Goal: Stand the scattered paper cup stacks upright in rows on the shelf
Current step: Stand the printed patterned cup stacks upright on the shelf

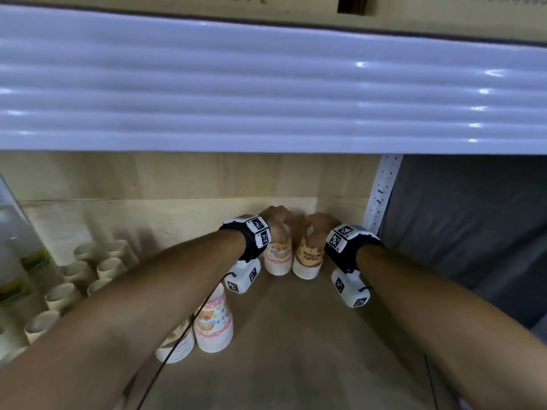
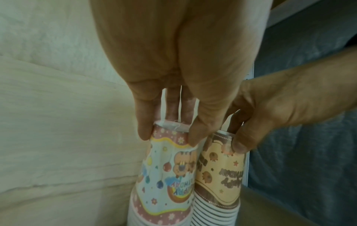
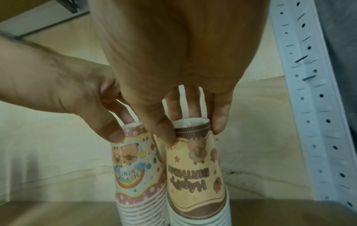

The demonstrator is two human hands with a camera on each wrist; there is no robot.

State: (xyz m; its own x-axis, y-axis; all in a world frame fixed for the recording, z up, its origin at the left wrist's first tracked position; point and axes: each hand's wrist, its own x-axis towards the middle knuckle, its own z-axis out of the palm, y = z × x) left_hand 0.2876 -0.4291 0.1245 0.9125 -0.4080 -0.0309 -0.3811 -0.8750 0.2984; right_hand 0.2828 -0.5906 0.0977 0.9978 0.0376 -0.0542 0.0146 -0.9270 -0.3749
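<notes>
Left hand [image 1: 276, 218] grips the top of the pink cup stack [image 1: 277, 258]; right hand [image 1: 318, 227] grips the brown cup stack [image 1: 307, 261]. Both stacks stand inverted, touching, at the shelf's [image 1: 310, 335] rear, 12 o'clock. Two more stacks [image 1: 214, 324] stand at 7 o'clock.

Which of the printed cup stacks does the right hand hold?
The brown-and-yellow stack, rightmost at the back; the right hand grips its top.
</notes>
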